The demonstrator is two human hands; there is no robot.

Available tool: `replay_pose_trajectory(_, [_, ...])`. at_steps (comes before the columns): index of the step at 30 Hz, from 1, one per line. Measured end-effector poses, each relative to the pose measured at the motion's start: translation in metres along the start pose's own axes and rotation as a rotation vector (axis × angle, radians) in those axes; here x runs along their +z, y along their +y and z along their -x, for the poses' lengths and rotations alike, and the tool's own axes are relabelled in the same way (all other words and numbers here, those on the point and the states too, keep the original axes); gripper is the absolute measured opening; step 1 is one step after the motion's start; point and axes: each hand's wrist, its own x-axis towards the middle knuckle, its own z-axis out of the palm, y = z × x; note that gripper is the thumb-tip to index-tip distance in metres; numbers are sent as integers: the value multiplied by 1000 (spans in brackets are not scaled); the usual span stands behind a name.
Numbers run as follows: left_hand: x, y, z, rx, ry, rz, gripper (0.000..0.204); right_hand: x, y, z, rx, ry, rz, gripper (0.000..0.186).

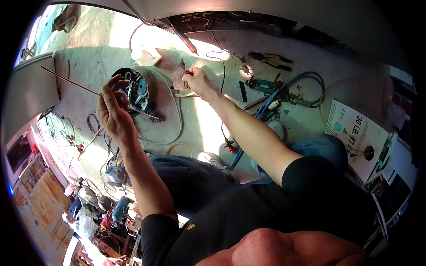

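My left hand (114,106) is closed around a thin copper-coloured rod (66,79), which slants from the upper left down past my fingers. The rod's lower end shows beyond the hand, over the rim of a round metal container (152,86) full of tools and parts. Farther right, my right hand (198,82) has its fingertips pinched at a ragged grey-brown piece (179,75); what it is made of I cannot tell. Just below that hand, a light-coloured stick-like handle (185,95) lies on the floor.
A white bottle (137,54) stands behind the container. Pliers (270,60), green-handled cutters (262,85) and blue hoses (306,77) lie to the right, near a cardboard box (350,117). A brass valve (228,144) lies near my shoes. Cables and clutter fill the lower left.
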Motion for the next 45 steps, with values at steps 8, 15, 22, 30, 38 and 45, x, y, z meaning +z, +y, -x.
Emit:
replay_pose_trajectory(8, [-21,-16,9,-1,-107,-51,40,46,9,-34,42,9,-651,30])
replay_pose_trajectory(15, [-23,-14,16,-36,-105,-88,44,49,13,-67,87,-77,-1217,38])
replay_pose_trajectory(22, [-32,-16,17,30,-154,-137,43,67,-1,-102,228,-83,-1695,20])
replay_pose_trajectory(30, [-39,-17,24,54,-205,-184,42,86,-16,-147,137,-56,-1782,11])
replay_pose_trajectory(38, [-46,-19,30,58,-191,-181,41,87,25,-186,-174,-83,-1665,5])
replay_pose_trajectory(45, [-43,-17,26,63,-230,-192,40,90,44,-177,-216,44,-1576,12])
